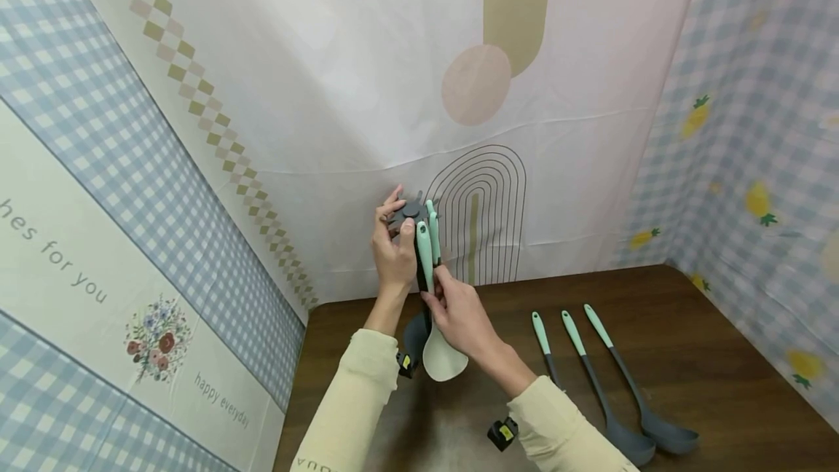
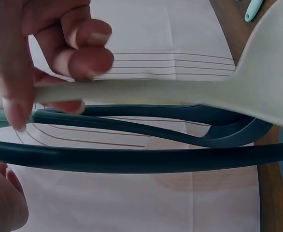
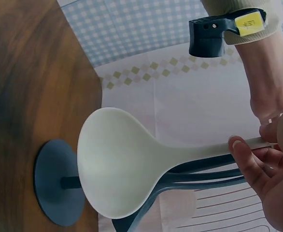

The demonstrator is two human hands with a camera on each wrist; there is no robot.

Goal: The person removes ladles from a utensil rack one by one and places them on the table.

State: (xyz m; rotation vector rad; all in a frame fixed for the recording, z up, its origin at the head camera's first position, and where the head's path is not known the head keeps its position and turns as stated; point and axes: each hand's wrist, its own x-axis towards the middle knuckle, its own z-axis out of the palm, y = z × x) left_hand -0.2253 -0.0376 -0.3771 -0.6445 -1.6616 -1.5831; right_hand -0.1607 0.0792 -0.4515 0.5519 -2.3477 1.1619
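Observation:
My left hand (image 1: 393, 253) grips the dark grey hook top (image 1: 411, 210) of an upright utensil stand, thumb at the front and fingers round the far side. With thumb and fingers, my right hand (image 1: 462, 315) pinches the handle of a cream-white ladle (image 1: 446, 358) whose mint grip reaches up beside the hooks. The ladle's bowl (image 3: 115, 164) hangs lowest, in front of the stand's round base (image 3: 59, 193). Behind it, a dark utensil (image 2: 156, 133) with a mint handle (image 1: 435, 235) is at the stand. Whether the white ladle sits on a hook cannot be made out.
To the right on the brown wooden table (image 1: 498, 355) lie three mint-handled dark utensils: one (image 1: 540, 333) partly behind my right sleeve, a ladle (image 1: 593, 384) and another ladle (image 1: 632, 384). A patterned cloth wall (image 1: 354, 130) rises close behind the stand.

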